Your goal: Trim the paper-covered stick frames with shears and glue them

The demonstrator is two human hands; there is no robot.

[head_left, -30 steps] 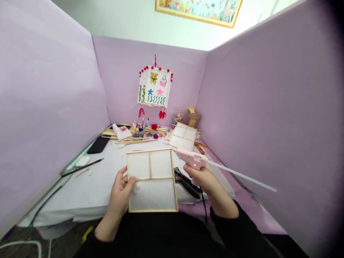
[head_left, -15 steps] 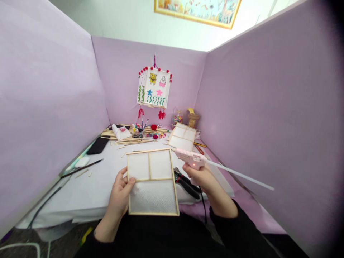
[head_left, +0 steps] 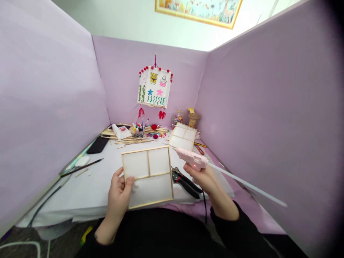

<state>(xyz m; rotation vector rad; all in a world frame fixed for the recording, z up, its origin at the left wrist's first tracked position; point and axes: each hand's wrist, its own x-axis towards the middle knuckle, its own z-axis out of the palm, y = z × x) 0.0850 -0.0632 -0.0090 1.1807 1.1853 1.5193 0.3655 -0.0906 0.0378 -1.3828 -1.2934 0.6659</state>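
My left hand [head_left: 119, 191] grips the left side of a wooden-stick frame [head_left: 149, 163] backed with thin white sheet, its thumb on the front. One crossbar and a short upright divide the frame into three panes. In my right hand [head_left: 202, 179] is a pink hot glue gun [head_left: 192, 158], a small light lit on its side. A long white glue stick [head_left: 249, 186] juts from its back. The nozzle points left and sits just off the frame's upper right corner. Beneath, black-handled pliers [head_left: 186, 183] lie on the table, partly behind the frame.
A second stick frame [head_left: 183, 135] leans at the back right by a glass jar [head_left: 177, 118]. Thin wooden sticks [head_left: 134, 141] and a cup of brushes [head_left: 138, 132] lie behind. A decorated lantern [head_left: 156, 87] hangs at the back panel. On the left are a phone [head_left: 98, 144] and brush [head_left: 83, 168].
The frame has shifted slightly left and tilted, its lower edge now slanting up to the right. The glue gun has moved slightly right and its nozzle is farther from the frame's corner.
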